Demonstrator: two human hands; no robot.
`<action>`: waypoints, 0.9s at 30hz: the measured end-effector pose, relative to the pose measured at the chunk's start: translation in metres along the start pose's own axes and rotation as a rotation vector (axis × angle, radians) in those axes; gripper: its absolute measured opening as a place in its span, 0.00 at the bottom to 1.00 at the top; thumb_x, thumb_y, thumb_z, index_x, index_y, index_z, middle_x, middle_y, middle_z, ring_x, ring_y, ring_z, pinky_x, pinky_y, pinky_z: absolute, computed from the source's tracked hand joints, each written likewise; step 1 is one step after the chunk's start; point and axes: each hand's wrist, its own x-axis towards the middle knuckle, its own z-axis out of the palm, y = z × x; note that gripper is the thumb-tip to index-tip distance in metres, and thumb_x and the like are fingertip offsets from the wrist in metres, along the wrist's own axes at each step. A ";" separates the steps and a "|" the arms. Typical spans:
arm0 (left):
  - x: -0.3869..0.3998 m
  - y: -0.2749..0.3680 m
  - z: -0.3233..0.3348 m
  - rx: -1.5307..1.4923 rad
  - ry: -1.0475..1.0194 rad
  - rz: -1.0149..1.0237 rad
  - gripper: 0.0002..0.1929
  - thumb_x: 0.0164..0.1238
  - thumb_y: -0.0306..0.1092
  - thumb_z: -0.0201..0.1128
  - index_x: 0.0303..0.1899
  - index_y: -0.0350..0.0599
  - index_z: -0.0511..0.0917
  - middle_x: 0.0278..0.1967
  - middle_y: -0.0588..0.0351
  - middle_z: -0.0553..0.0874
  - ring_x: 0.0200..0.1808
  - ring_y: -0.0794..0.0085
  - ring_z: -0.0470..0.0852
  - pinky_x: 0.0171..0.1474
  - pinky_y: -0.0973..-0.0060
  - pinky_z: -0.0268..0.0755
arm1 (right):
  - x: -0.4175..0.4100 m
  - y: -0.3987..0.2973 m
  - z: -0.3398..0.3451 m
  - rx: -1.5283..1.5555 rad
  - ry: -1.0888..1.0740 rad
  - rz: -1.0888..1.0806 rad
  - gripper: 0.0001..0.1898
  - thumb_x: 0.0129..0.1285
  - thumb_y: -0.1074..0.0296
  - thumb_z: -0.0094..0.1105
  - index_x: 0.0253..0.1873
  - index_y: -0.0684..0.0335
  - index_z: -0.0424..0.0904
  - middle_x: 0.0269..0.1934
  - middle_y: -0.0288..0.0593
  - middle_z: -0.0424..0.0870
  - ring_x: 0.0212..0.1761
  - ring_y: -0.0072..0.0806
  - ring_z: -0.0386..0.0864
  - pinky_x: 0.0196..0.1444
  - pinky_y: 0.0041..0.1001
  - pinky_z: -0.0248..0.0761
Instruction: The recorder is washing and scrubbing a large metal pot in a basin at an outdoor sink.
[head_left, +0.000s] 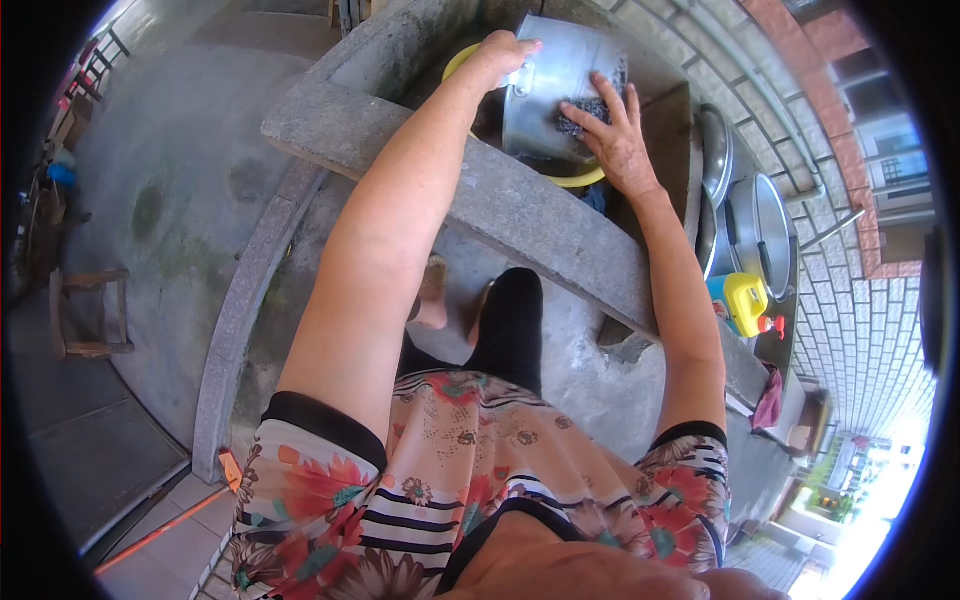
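Note:
A silvery metal pot (551, 56) is tilted on its side over a yellow basin (577, 180) in the concrete sink (345, 124). My left hand (504, 56) grips the pot beside its riveted handle (523, 79), thumb over the edge. With fingers spread, my right hand (616, 142) presses a dark steel wool scourer (589, 112) flat against the pot's wall. Part of the scourer is hidden under the fingers. Most of the basin lies out of sight behind the pot and the sink's front edge.
Right of the sink stand large metal pots (759, 232) and a yellow-and-blue bottle (739, 304) with a red cap. A dark red cloth (768, 397) hangs over the ledge. A wooden stool (91, 311) is on the floor at left, beyond a stone kerb (236, 337).

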 end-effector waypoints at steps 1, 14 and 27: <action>-0.003 0.003 0.000 0.036 0.011 -0.005 0.21 0.69 0.43 0.59 0.48 0.29 0.77 0.41 0.47 0.84 0.41 0.66 0.82 0.43 0.66 0.73 | 0.002 0.004 0.000 0.034 0.020 -0.008 0.24 0.58 0.68 0.62 0.59 0.37 0.76 0.67 0.48 0.61 0.70 0.39 0.60 0.73 0.51 0.48; -0.012 0.031 -0.019 -0.187 0.048 -0.186 0.14 0.68 0.40 0.61 0.45 0.38 0.78 0.36 0.51 0.83 0.35 0.66 0.83 0.43 0.61 0.79 | 0.121 0.080 0.055 0.242 0.161 0.213 0.14 0.67 0.61 0.48 0.47 0.61 0.81 0.55 0.48 0.78 0.55 0.48 0.74 0.61 0.37 0.66; -0.045 0.037 -0.026 -0.469 -0.432 -0.270 0.21 0.59 0.27 0.65 0.53 0.39 0.69 0.49 0.46 0.78 0.50 0.50 0.80 0.54 0.32 0.66 | 0.146 0.123 0.084 -0.089 0.023 -0.052 0.14 0.62 0.67 0.47 0.47 0.62 0.81 0.49 0.51 0.80 0.50 0.47 0.78 0.53 0.39 0.72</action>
